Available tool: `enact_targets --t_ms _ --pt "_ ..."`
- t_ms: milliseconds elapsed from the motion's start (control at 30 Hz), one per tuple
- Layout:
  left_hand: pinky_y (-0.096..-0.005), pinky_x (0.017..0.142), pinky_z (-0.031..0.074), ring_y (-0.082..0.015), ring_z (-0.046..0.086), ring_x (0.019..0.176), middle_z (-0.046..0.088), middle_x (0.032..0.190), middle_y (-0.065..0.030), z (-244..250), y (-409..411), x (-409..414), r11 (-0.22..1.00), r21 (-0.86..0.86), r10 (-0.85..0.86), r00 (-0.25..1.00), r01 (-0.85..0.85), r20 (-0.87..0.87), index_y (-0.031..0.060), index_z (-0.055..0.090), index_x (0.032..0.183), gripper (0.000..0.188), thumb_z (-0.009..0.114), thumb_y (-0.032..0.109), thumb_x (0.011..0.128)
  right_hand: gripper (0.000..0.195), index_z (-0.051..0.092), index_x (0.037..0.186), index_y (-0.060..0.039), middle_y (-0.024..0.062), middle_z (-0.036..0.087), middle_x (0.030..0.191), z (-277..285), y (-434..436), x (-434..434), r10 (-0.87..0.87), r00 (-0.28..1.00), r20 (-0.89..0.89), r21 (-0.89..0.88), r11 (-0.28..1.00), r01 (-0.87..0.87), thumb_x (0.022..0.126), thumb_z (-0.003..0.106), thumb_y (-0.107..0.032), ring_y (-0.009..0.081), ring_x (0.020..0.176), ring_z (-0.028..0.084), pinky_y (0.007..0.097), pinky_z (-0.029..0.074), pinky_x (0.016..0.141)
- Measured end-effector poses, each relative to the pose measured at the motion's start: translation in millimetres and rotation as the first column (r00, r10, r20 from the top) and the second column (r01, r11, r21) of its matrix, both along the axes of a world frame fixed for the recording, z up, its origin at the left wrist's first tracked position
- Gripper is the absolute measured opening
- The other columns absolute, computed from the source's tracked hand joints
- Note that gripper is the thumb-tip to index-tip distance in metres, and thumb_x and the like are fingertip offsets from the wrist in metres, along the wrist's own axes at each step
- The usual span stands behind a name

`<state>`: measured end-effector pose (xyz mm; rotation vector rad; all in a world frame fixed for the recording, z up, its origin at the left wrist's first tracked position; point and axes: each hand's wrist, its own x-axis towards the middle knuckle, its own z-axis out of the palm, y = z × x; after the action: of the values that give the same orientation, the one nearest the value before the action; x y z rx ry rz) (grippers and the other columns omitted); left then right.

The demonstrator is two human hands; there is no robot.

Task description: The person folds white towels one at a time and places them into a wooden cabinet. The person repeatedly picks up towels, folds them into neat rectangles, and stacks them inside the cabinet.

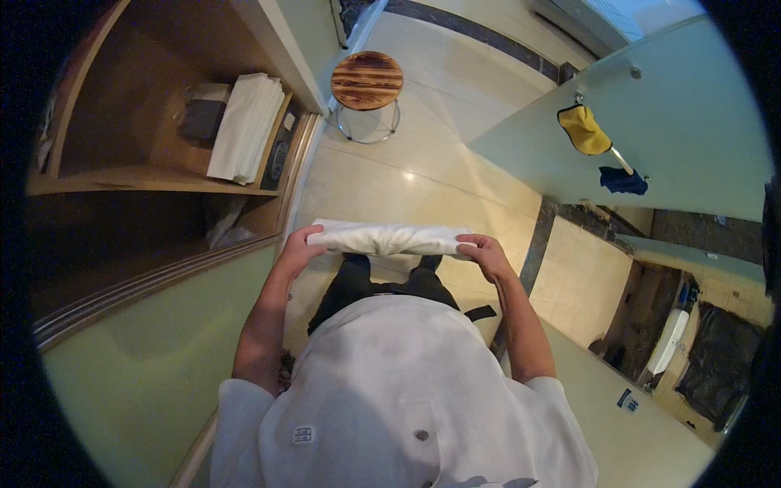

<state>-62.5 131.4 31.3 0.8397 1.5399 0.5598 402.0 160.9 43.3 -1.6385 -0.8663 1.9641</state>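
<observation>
Between my two hands stretches a folded white cloth [390, 238], held level in front of my body, above the floor. My left hand [302, 247] pinches its left end, thumb and fingers on opposite sides. At the other end, my right hand [486, 251] grips the cloth in the same way. The fold sags and wrinkles slightly at its middle. To the left, a stack of folded white cloths [245, 129] leans in an open wooden cabinet [134, 178], beside a dark box [204, 113].
A round wooden-topped stool [367, 80] stands ahead on the tiled floor [415, 177]. At right, a yellow cloth [584, 130] and a dark blue cloth [622, 180] hang on a glass door [683, 116]. A black bag [720, 360] lies far right, near a long white object [668, 341].
</observation>
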Motion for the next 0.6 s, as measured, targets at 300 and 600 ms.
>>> enact_targets --t_ms 300,600 --pt "-0.0328 0.093 0.047 -0.0217 0.062 0.106 0.067 0.11 -0.0158 -14.7 -20.1 -13.0 0.939 0.119 -0.28 0.916 0.324 -0.288 -0.0015 0.063 0.117 0.042 0.065 0.001 0.075 0.051 0.057 0.12 0.0043 0.013 0.067 0.106 33.3 -18.6 -12.5 0.445 0.888 0.118 0.05 0.89 -0.453 0.076 0.078 -0.005 0.021 0.099 0.063 0.0319 0.05 0.089" --pt "-0.0326 0.084 0.048 -0.019 0.062 0.096 0.068 0.099 -0.0117 6.2 -29.5 -28.8 0.895 0.074 -0.434 0.896 0.441 -0.097 -0.0009 0.064 0.111 0.034 0.058 0.001 0.077 0.028 0.069 0.103 -0.0048 0.0188 0.07 0.094 18.4 -29.1 -16.7 0.611 0.655 0.444 0.127 0.681 -0.721 0.076 0.072 -0.012 0.0322 0.087 0.067 0.0386 0.053 0.079"
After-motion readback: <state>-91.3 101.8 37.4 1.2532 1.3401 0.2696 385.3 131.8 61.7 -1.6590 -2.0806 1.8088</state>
